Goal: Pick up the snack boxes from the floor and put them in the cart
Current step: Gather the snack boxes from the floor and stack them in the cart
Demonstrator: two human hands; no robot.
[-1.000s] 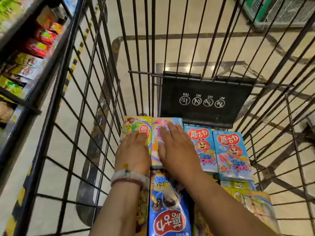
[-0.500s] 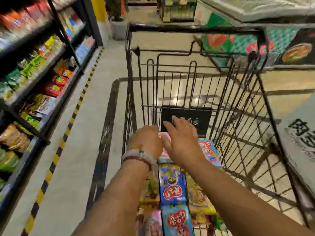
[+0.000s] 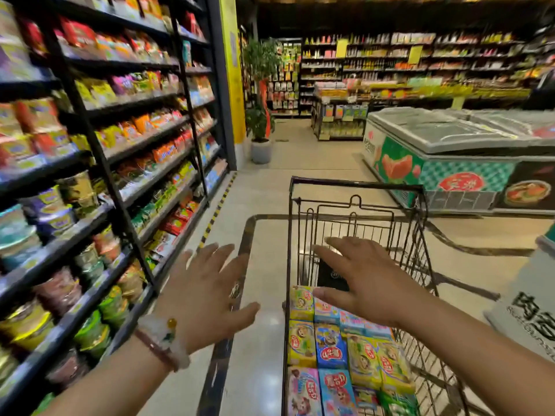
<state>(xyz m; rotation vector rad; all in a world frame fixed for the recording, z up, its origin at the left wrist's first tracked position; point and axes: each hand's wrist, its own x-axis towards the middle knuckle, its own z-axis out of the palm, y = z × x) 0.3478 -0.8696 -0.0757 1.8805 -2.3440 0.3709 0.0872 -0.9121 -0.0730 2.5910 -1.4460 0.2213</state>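
Observation:
Several colourful snack boxes [image 3: 330, 346] lie flat in rows on the bottom of the black wire cart [image 3: 357, 187]. My left hand [image 3: 207, 292], with a bead bracelet at the wrist, hovers with spread fingers over the floor just left of the cart and holds nothing. My right hand [image 3: 363, 283] floats above the far boxes inside the cart, fingers straight and spread, empty. No snack box shows on the floor in this view.
Tall black shelves [image 3: 99, 163] packed with snacks run along the left. A chest freezer [image 3: 444, 163] stands ahead on the right, a potted plant [image 3: 260, 121] at the aisle's end. A white printed stand [image 3: 528, 307] sits close to the cart's right side.
Both hands have lifted off the boxes and out of the cart, the left swinging out past its left side. The view has risen from the cart's bottom to the aisle.

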